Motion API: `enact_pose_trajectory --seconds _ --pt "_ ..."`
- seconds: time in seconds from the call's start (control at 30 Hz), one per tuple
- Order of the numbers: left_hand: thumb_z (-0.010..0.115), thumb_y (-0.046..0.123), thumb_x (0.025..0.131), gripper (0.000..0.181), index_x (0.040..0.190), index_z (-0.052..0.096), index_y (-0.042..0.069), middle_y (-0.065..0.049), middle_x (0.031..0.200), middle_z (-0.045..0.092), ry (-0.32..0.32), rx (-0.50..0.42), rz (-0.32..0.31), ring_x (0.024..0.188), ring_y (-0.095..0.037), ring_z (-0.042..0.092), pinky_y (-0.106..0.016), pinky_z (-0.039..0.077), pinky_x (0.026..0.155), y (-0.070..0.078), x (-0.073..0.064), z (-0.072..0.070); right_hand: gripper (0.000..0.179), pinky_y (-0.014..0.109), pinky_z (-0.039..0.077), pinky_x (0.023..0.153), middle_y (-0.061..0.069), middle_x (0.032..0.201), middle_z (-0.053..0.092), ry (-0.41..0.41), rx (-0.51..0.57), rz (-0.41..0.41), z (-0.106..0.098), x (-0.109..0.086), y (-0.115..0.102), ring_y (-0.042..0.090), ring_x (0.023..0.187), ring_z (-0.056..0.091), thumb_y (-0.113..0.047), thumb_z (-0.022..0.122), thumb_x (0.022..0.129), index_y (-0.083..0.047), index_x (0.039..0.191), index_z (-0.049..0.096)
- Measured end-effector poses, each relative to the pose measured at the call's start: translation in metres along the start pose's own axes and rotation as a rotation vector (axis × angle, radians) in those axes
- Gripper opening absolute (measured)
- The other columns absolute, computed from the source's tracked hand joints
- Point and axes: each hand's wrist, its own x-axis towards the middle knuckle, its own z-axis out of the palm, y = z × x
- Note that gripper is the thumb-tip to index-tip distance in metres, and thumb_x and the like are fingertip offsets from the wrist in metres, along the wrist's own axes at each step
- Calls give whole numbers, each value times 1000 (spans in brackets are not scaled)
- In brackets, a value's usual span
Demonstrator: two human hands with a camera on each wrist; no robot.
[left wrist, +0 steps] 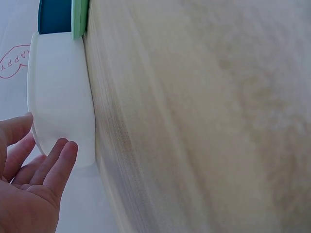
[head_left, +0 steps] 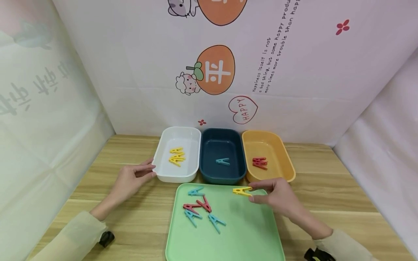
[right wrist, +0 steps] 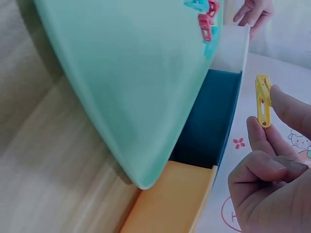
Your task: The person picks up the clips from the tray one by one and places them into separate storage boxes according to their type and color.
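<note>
Wood-grain table (head_left: 140, 221), printed backdrop (head_left: 143, 72), yellow clip (head_left: 240, 189)

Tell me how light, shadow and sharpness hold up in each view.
Head view: soft, fairly even light, a faint shadow on the green tray near the right hand; left wrist view: the wooden table smears toward the right side; right wrist view: dark shadow along the tray's edge, yellow clothespin fairly crisp.

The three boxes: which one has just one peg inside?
The dark blue middle box: it holds one blue peg, while the white box and orange box hold more.
</note>
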Motion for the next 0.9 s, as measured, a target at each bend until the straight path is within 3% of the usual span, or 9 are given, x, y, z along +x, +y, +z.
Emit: enact_pose_trajectory --seconds 0.13,0.23,0.33,0.4,0.6,0.8,0.9 --pt "82 12 95 29 119 77 -3 -15 142 63 0 -4 5 113 -32 72 -18 59 81 0 0 0 40 31 59 82 11 109 79 -16 37 9 -4 3 -6 31 111 71 -17 93 82 -2 117 80" --pt "82 12 94 30 119 77 -4 -16 142 63 -1 -6 9 113 -32 72 -18 59 81 0 0 0 40 25 54 64 13 111 79 -17 42 20 -7 6 -11 28 94 70 -18 93 82 -3 117 81" --pt "83 12 95 30 120 77 -4 -16 142 63 2 -5 11 113 -32 72 -17 59 81 0 0 0 39 23 40 53 12 111 79 -13 18 19 -10 9 -18 21 71 54 -19 93 82 -5 117 81" --pt "83 12 94 30 119 77 -4 -16 141 64 8 -1 11 112 -31 73 -17 59 81 0 0 0 39 26 32 51 12 112 79 -6 -2 5 -12 11 -23 22 67 43 -21 93 83 -6 117 81" --pt "83 12 94 30 119 77 -5 -17 141 64 15 1 4 111 -31 73 -16 58 81 -1 1 1 39 29 28 52 12 115 78 11 -41 -53 -17 22 -32 25 70 43 -22 92 84 -5 117 81" --pt "82 11 94 30 119 77 -6 -18 141 64 15 -2 10 112 -32 72 -16 58 82 -1 1 1 37 29 50 81 12 120 76 8 -33 -54 -21 34 -43 33 116 60 -20 90 87 -4 119 80" --pt "83 11 94 30 119 77 -5 -18 140 64 16 1 14 112 -32 72 -16 58 82 -1 1 1 38 35 55 86 12 120 76 2 -49 -49 -21 39 -50 35 116 63 -21 89 88 -4 121 80"
